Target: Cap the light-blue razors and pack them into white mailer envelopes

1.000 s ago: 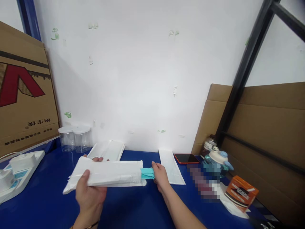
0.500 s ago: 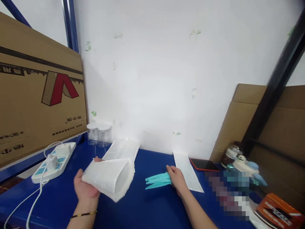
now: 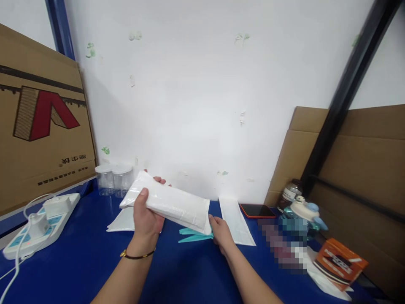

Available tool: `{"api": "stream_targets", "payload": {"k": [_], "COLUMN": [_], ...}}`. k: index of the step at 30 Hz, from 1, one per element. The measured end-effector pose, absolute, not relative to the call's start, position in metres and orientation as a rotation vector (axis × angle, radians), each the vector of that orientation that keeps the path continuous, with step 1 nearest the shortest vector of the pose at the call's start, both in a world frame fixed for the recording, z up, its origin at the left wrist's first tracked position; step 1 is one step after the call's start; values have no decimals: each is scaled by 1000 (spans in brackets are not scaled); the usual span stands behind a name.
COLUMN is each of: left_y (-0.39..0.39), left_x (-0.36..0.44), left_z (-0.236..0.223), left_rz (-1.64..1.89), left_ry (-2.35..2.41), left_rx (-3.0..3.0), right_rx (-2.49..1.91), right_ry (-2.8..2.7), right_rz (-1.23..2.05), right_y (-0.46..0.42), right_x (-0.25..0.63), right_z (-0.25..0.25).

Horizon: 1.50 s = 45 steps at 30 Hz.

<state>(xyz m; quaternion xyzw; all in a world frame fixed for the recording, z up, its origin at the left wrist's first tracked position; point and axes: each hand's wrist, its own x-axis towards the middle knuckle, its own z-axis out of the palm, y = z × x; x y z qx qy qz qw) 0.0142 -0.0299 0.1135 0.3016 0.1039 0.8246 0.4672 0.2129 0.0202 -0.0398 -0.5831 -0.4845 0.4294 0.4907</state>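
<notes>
My left hand [image 3: 147,215] grips a long white plastic pouch [image 3: 177,206], thumb on the front face and fingers behind. The pouch slants down to the right above the blue table. At its lower right end, my right hand [image 3: 221,234] has its fingers pinched together. A bundle of thin turquoise strips [image 3: 194,235] sticks out leftward from that pinch, partly behind the pouch. The right fingertips meet the pouch's corner; whether they grip it I cannot tell. Another white packet [image 3: 120,220] lies beneath my left hand, partly hidden.
A flat white packet [image 3: 237,221] and a phone [image 3: 257,210] lie right of centre. Beyond them stand a brown bottle [image 3: 289,194], a teal drinking bottle [image 3: 303,217] and an orange box [image 3: 341,261]. Clear jars [image 3: 122,181] and a power strip [image 3: 42,223] are at left.
The pouch has turned from open mouth toward me to lying lengthwise across, and its end now meets my right hand. The turquoise strips stay in my right hand. The view has shifted rightward.
</notes>
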Motion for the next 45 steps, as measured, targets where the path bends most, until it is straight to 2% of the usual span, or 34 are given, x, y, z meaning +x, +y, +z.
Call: {"api": "stream_targets", "payload": {"k": [3, 8, 11, 17, 28, 33, 36, 40, 45], "left_y": [-25, -20, -19, -17, -24, -21, -21, -21, -25], "left_x": [34, 38, 35, 27, 9, 6, 6, 4, -29], "left_z": [107, 90, 91, 79, 38, 33, 34, 40, 62], "left_rz": [2008, 2041, 2040, 2048, 2089, 2091, 2098, 2098, 2174], "left_ry": [306, 412, 407, 455, 576, 625, 624, 614, 611], "left_rx": [787, 769, 769, 766, 621, 607, 597, 564, 517], "right_rx": [-1357, -1352, -1434, -1689, -1920, -1955, -1830, -1545, -1507], "right_ry": [-1010, -976, -1088, -1602, -1964, -2006, -2107, -2378, -2426], "right_rz": [1225, 1249, 1107, 470, 298, 289, 278, 449, 602], "right_y": [18, 18, 19, 21, 1, -9, -13, -13, -12], "right_x": [212, 212, 211, 214, 213, 221, 227, 226, 221], "right_z": [-35, -32, -33, -32, -18, -3, 1, -8, -18]}}
